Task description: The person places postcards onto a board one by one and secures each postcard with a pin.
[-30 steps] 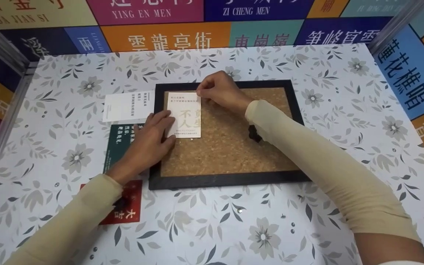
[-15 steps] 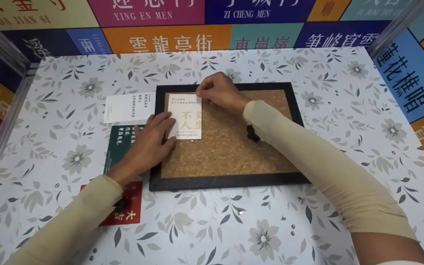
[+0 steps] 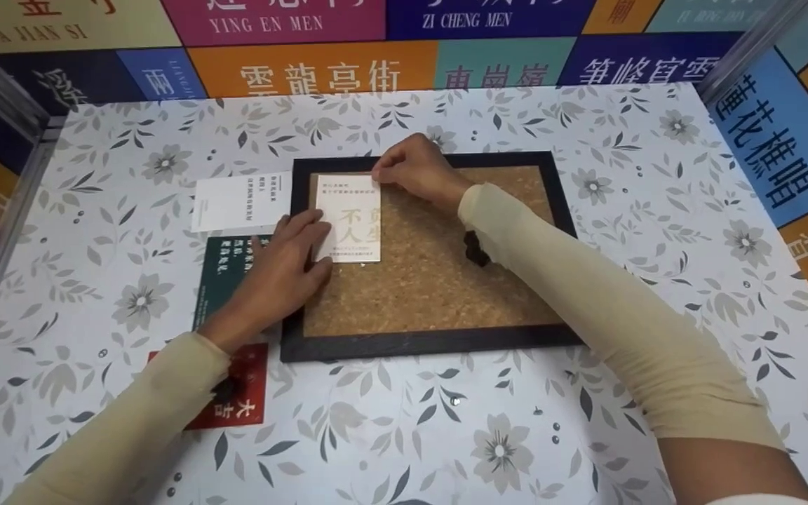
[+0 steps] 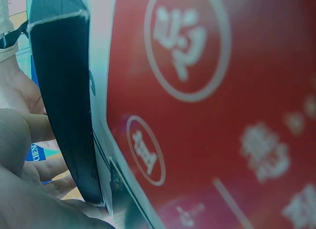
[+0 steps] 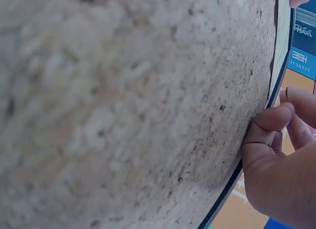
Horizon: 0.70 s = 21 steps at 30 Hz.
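Observation:
A white card (image 3: 348, 231) with gold characters lies on the upper left of a cork board (image 3: 418, 294) in a black frame (image 3: 404, 345). My left hand (image 3: 281, 270) reaches across the frame's left side, its fingertips resting at the card's left edge; the left wrist view shows its fingers (image 4: 47, 170) over the frame's side. At the card's top right corner, my right hand (image 3: 421, 172) pinches with thumb and forefinger. The fingertips mostly hide what they hold; I cannot tell its kind. In the right wrist view the right hand (image 5: 284, 155) is close over the cork.
Left of the board lie a white printed card (image 3: 236, 203), a dark green card (image 3: 221, 273) and a red card (image 3: 246, 386), partly under my left arm. A small shiny bit (image 3: 455, 401) lies on the flower-patterned tabletop (image 3: 376, 435). Panels (image 3: 313, 70) with characters stand behind.
Both hands stay at the white card, in nearly the same places. The whole head view shifts slightly; the cards and board keep their places on the table.

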Each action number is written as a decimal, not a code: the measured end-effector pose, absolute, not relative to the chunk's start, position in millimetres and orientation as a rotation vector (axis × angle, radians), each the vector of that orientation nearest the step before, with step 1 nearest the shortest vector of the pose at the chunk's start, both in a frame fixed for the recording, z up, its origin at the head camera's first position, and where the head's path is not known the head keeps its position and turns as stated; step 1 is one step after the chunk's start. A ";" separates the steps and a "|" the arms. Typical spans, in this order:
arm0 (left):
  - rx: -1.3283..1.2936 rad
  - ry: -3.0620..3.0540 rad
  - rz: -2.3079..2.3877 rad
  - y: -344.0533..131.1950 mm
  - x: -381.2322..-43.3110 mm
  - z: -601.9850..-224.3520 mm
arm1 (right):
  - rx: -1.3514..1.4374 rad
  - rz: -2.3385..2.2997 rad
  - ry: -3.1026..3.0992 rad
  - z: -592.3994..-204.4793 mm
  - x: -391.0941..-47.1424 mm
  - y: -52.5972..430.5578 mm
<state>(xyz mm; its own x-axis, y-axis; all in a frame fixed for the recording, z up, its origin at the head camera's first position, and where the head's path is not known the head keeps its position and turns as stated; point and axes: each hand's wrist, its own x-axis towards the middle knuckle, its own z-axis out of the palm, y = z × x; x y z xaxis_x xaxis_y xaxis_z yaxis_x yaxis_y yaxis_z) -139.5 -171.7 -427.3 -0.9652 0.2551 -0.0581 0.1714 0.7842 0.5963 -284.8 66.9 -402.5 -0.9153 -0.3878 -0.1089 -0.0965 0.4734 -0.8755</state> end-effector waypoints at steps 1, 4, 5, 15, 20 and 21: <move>0.340 2.837 0.928 -171.8 -139.5 -427.1 | -0.401 -1.420 2.431 -402.5 -284.9 66.8; 0.332 2.834 0.918 -171.7 -139.6 -427.0 | -0.380 -1.425 2.426 -403.0 -285.1 66.0; 0.331 2.831 0.918 -171.6 -139.4 -426.9 | -0.374 -1.425 2.425 -403.1 -285.0 65.7; 0.328 2.819 0.928 -172.5 -137.9 -425.4 | -0.359 -1.419 2.452 -405.4 -283.9 62.2; 0.330 2.823 0.936 -171.9 -137.6 -425.7 | -0.337 -1.440 2.455 -405.9 -282.9 62.3; 0.333 2.825 0.939 -171.6 -137.6 -425.9 | -0.335 -1.433 2.463 -406.0 -283.0 62.5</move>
